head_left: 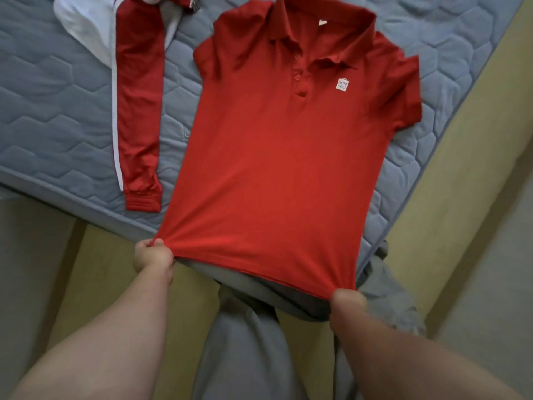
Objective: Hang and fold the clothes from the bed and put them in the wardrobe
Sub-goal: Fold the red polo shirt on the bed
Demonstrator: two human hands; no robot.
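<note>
The left hand (153, 255) and the right hand (347, 303) are each pinching a corner of the hem of the red polo shirt (277, 157), and the cloth is gathering into small creases at both grips. The shirt is lying front up on the mattress (57, 111), collar at the far end, with its hem hanging past the near edge.

By my reading the folding is only starting: the shirt is being drawn flat and is showing no fold yet. A red-and-white track jacket (138, 111) is lying unfolded just beside it on the left, so most of the work is waiting (no wardrobe or hanger is in view).

The mattress is grey-blue, quilted in hexagons and carrying no sheet. A yellowish floor (95, 284) is showing below it, along with grey cloth (245, 356), likely the person's trousers.
</note>
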